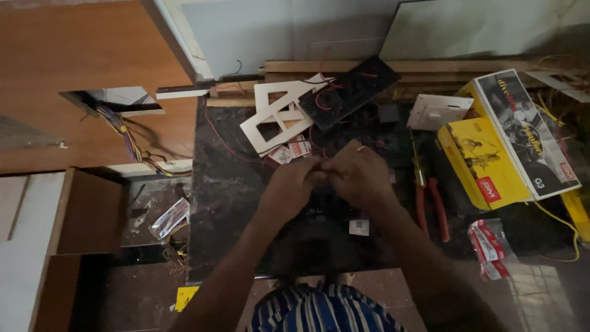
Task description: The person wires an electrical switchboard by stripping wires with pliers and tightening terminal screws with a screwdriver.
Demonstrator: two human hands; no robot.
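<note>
Close together, left hand (289,187) and right hand (358,175) meet fingertip to fingertip over the middle of the dark slab (215,197). Both are curled in a pinch around something small between them; the picture is too dim and blurred to show what it is, or which hand has the firmer hold. It sits right at the fingertips, equally near both, its long axis unreadable. Beyond the hands, farther from the body: a white cut-out frame (279,117) lying at a slant and a black panel (347,92) with red wires. Just right of the right hand, red-handled pliers (430,206) lie with their handles pointing back toward the body. Farther right, yellow boxes (482,163). Off left, a wire bundle (132,144) hangs from a wooden panel.
</note>
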